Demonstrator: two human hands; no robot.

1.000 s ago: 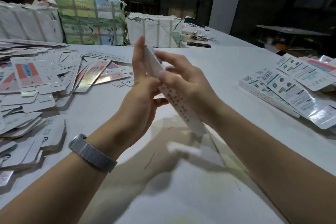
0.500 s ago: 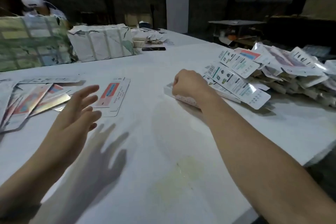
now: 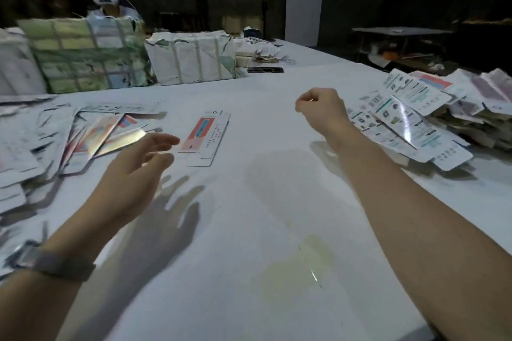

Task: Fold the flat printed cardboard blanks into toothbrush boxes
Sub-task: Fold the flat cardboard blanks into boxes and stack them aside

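Note:
A flat printed blank (image 3: 206, 135) with a red panel lies alone on the white table (image 3: 249, 230), just beyond my left hand (image 3: 138, 171). That hand hovers over the table with its fingers spread and relaxed, fingertips close to the blank's near left edge, holding nothing. My right hand (image 3: 321, 108) hangs above the table with fingers curled and nothing visible in it, left of a heap of folded boxes (image 3: 410, 122). More flat blanks (image 3: 55, 138) are scattered at the left.
Wrapped bundles (image 3: 86, 55) (image 3: 191, 57) stand along the table's far side, with a person in a headset behind them. A dark phone (image 3: 265, 70) lies near the bundles. A yellowish stain (image 3: 299, 268) marks the table in front of me.
One second ago both hands held a box between them. My right hand set it at the right heap, then lifted away. My left hand has reached toward the lone blank.

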